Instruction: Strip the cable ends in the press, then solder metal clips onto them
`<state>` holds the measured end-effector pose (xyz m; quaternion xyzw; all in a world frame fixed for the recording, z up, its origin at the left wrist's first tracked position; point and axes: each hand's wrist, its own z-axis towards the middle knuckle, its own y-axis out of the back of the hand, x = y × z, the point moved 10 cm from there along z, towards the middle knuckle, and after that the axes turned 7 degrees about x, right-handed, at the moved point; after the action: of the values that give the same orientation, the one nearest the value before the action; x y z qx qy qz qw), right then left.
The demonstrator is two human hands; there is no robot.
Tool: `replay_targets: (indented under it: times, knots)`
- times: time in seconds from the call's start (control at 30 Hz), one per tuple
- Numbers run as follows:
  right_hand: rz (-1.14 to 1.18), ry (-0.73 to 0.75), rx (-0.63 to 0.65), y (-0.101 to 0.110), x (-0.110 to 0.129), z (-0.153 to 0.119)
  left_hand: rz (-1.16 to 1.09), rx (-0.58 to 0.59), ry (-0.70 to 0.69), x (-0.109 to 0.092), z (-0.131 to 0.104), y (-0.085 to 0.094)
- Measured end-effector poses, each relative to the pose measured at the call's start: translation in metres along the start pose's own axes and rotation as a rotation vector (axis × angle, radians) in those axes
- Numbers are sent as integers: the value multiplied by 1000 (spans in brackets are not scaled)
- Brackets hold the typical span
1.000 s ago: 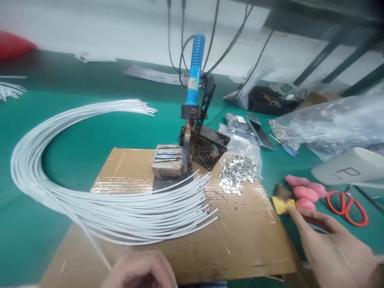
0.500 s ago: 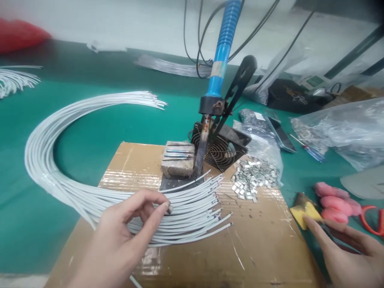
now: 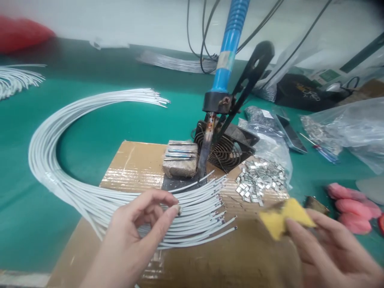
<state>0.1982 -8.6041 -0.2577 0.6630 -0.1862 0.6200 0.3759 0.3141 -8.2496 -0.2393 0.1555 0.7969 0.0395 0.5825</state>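
Note:
My left hand [image 3: 147, 228] is closed in a pinch over a bundle of white cables [image 3: 87, 192]. A tiny pale object [image 3: 179, 209] shows at its fingertips, too small to name. Past those fingers, the cable ends fan out over the cardboard [image 3: 222, 264]. My right hand [image 3: 327, 244] grips a yellow sponge [image 3: 286, 218], darkened on one side, above the right part of the cardboard. A soldering iron [image 3: 208, 140] with a blue handle points down in its stand, its tip beside a grey block [image 3: 180, 168] with several thin metal rods on top.
Small metal connector shells [image 3: 261, 180] lie in a pile right of the iron. A black fan [image 3: 226, 150] stands behind it. Further right are plastic bags [image 3: 357, 128], a screwdriver [image 3: 327, 154], a phone [image 3: 291, 134] and pink sponges [image 3: 354, 208]. More white cables [image 3: 21, 82] lie far left.
My right hand has lifted the yellow sponge from the right side of the table and brought it left over the cardboard. My left hand keeps its pinch. The view has shifted slightly.

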Motion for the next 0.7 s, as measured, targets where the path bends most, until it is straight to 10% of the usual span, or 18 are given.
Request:
replay_targets:
  times: [0.13, 0.23, 0.7]
  knots:
    - [328, -130, 349, -112, 29, -33, -63, 117, 88, 8, 5, -27]
    - [378, -138, 507, -155, 37, -50, -121, 170, 82, 10, 14, -40]
    - [-30, 350, 361, -146, 93, -49, 40, -79, -340, -40, 20, -15]
